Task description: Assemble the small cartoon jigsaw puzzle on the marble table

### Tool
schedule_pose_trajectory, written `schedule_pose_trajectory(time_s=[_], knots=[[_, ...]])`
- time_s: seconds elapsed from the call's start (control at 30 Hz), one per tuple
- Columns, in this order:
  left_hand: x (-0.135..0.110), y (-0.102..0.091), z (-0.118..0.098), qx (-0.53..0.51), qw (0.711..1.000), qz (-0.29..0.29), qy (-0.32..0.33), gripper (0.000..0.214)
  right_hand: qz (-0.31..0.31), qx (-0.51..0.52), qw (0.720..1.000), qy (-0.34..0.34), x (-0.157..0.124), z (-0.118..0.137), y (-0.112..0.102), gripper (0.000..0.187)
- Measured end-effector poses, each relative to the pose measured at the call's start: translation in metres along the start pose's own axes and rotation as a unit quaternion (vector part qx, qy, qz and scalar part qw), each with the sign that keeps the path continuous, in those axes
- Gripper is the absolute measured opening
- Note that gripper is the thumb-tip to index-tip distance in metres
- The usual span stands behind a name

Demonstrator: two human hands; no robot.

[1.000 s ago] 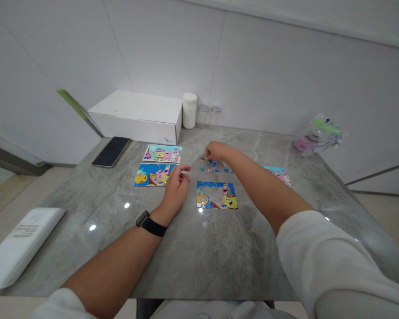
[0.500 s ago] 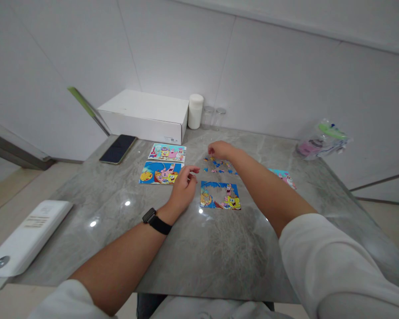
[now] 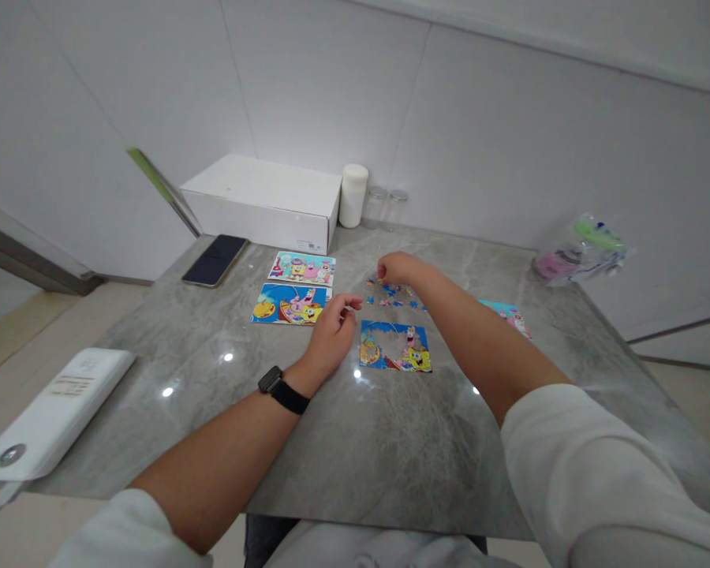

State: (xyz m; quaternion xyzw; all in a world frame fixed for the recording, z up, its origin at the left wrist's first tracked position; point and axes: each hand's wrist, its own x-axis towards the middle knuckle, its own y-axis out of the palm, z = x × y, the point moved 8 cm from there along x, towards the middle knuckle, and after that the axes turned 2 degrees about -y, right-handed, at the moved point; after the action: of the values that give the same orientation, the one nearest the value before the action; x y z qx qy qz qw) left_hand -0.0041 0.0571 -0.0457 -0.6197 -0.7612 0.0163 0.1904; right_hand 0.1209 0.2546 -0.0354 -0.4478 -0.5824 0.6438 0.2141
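The pale wall (image 3: 479, 126) stands behind everything, and in front of it stretches the grey, marbled tabletop (image 3: 426, 450) I am sitting at. The biggest thing on it is a white box (image 3: 260, 197), lid shut, at the far edge to my left. A long white device (image 3: 59, 410) with a cord lies at the near left corner. Far off to my right is a clear plastic bag (image 3: 583, 251) with pink and green in it.

My left hand (image 3: 334, 327) lies low, loosely curled, a small gap between thumb and fingers, with nothing visible in it. My right hand (image 3: 397, 268) reaches further out, fingers bent down and drawn close together at the loose pieces; I cannot tell whether they pinch one.

A dark phone (image 3: 216, 260) lies just in front of the box. The partly filled jigsaw (image 3: 414, 359) is flat before me, between my forearms, a ragged hole in its middle. Just beside my left hand is a blue picture card (image 3: 289, 304), with a paler picture card (image 3: 301, 269) directly beyond it. A white bottle (image 3: 353, 196) stands upright beside the box, then two glass jars (image 3: 376, 209). I wear a black watch (image 3: 282, 389) on my left wrist. Smallest are the loose pieces (image 3: 389, 291), scattered beyond the jigsaw.
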Motion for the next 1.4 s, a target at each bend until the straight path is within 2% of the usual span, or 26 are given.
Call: schedule_pose_trajectory(time_s=[0.27,0.5,0.57,0.6,0.63,0.7,0.77,0.8,0.87,0.97,1.07,1.27,1.4], knots=[[-0.002,0.0,-0.011,0.009,0.999,0.006,0.033,0.03,0.023,0.03,0.999,0.007,0.006,0.001,0.006,0.028],[-0.005,0.004,-0.012,0.013,0.999,0.015,0.038,0.031,-0.034,0.088,0.995,0.009,-0.004,-0.008,0.007,0.026],[-0.005,0.004,-0.012,0.015,0.999,0.016,0.039,0.031,-0.058,0.16,0.985,0.004,-0.012,-0.012,0.006,0.021],[-0.005,0.004,-0.013,0.015,0.999,0.016,0.041,0.031,-0.072,0.229,0.971,-0.005,-0.019,-0.013,0.005,0.018],[-0.005,0.003,-0.014,0.015,0.999,0.015,0.042,0.03,-0.082,0.323,0.943,-0.019,-0.027,-0.014,0.005,0.016],[-0.004,0.002,-0.015,0.014,0.999,0.013,0.044,0.029,-0.096,0.519,0.847,-0.068,-0.05,-0.009,0.005,0.017],[-0.005,0.002,-0.016,0.018,0.999,0.015,0.047,0.029,-0.097,0.634,0.759,-0.111,-0.078,-0.001,0.007,0.024],[-0.005,0.003,-0.017,0.023,0.998,0.02,0.049,0.028,-0.091,0.667,0.729,-0.124,-0.093,0.004,0.01,0.027],[-0.008,0.006,-0.019,0.033,0.997,0.037,0.053,0.026,-0.079,0.699,0.698,-0.135,-0.12,0.014,0.018,0.029],[-0.013,0.014,-0.023,0.043,0.995,0.072,0.055,0.02,-0.075,0.693,0.703,-0.141,-0.149,0.027,0.031,0.035],[-0.017,0.021,-0.025,0.048,0.992,0.103,0.049,0.016,-0.109,0.676,0.714,-0.144,-0.163,0.031,0.039,0.039],[-0.02,0.026,-0.025,0.065,0.989,0.13,0.04,0.019,-0.212,0.678,0.687,-0.156,-0.17,0.034,0.051,0.031],[-0.021,0.027,-0.022,0.074,0.987,0.14,0.037,0.024,-0.233,0.651,0.707,-0.151,-0.168,0.042,0.061,0.03]])
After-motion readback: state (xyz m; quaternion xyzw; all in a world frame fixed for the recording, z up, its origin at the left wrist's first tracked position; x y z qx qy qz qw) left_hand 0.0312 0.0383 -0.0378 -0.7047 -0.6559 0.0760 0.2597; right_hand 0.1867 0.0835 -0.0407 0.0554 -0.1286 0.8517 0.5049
